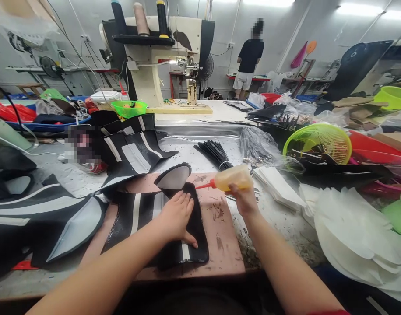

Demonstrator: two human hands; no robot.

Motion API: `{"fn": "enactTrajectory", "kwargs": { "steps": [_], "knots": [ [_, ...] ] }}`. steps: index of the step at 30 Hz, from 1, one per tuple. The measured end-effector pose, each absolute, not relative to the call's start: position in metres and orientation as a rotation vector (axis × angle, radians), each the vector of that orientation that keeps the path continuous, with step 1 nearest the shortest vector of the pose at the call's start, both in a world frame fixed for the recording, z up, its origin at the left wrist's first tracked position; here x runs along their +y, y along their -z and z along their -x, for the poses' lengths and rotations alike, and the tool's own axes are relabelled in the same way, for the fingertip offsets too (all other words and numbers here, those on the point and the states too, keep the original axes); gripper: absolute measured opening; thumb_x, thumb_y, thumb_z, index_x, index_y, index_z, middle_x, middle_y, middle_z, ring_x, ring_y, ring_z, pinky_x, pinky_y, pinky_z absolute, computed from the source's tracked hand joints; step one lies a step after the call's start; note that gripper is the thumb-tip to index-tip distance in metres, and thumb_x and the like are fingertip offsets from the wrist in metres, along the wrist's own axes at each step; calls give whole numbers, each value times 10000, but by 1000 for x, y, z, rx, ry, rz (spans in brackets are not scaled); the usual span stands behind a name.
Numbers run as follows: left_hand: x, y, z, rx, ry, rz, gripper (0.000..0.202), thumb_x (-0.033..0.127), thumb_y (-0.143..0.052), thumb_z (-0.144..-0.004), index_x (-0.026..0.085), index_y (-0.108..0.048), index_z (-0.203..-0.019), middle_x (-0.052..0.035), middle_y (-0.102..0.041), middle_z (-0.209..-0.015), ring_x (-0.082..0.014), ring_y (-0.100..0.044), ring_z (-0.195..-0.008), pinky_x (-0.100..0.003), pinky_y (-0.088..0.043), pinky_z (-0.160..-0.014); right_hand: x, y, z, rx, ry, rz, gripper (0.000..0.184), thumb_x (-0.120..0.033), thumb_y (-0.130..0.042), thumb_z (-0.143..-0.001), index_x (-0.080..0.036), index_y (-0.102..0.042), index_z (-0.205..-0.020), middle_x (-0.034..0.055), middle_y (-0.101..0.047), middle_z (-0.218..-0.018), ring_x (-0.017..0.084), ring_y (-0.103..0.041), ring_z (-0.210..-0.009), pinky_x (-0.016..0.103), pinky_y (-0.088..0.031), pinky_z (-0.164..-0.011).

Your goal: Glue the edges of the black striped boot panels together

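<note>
on the pink board (pixel 218 227): the black panel (pixel 199 218) is laid flat, a scalloped-edge flap (pixel 174 177) being set at its far end.
left hand (pixel 177 216): pressed palm down on the panel, fingers spread, nothing gripped; held apart from the right hand.
right hand (pixel 245 199): wrapped around the squeeze bottle (pixel 235 178); the red nozzle (pixel 206 184) is aimed at the panel's far edge, but contact cannot be confirmed.
bottle hazard: if squeezed too hard, amber liquid may be over-dispensed and run onto the board.
fingertip hazard: the left fingertips are placed near the nozzle; they could be wetted and the panel smeared.
panel hazard: if hand pressure is eased, the panel could be shifted and the nozzle misaligned.
markings: no brand, label or writing can be read on the bottle, thread cones (pixel 141 19) or sewing machine (pixel 143 78).
</note>
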State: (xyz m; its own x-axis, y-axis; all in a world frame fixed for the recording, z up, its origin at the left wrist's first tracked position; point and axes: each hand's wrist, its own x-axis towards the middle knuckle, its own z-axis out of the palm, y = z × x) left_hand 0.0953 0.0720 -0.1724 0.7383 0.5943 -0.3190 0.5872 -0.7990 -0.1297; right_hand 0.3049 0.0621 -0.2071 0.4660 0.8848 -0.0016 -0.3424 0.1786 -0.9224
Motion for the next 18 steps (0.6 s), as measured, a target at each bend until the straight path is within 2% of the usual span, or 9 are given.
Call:
{"fn": "enactTrajectory", "kwargs": {
  "steps": [3, 8, 12, 18],
  "knots": [
    [71, 175, -93, -1005, -505, 2929, 1163, 792, -551, -516, -24, -308, -1308, -260, -243, -1366, -313, -259, -1291, -404, -110, -1103, 83, 207, -298, -758, -877, 1124, 703, -369, -825, -398, -202, -508, -1003, 14, -597, -828, 207, -589, -747, 299, -529, -509],
    [71, 182, -90, -978, -362, 2967, 1167, 812, -528, -503, -32, -346, -1287, -270, -273, -1350, -328, -278, -1279, -418, -132, -1101, 94, 207, -294, -854, -844, 1172, 656, -364, -821, -427, -197, -483, -964, 15, -576, -853, 209, -582, -784, 328, -533, -597],
    [72, 185, -89, -974, -352, 2978, 1176, 808, -540, -497, -47, -348, -1281, -284, -274, -1346, -342, -285, -1273, -428, -140, -1098, 93, 209, -295, -899, -841, 1168, 654, -379, -815, -451, -192, -485, -985, 25, -571, -864, 213, -577, -793, 325, -526, -592],
    [72, 182, -91, -975, -423, 2999, 1175, 786, -557, -510, -41, -306, -1306, -278, -246, -1363, -342, -243, -1291, -416, -75, -1102, 83, 210, -301, -927, -846, 1234, 675, -406, -801, -475, -168, -485, -1022, 56, -570, -883, 233, -565, -825, 330, -518, -595]
  ]
}}
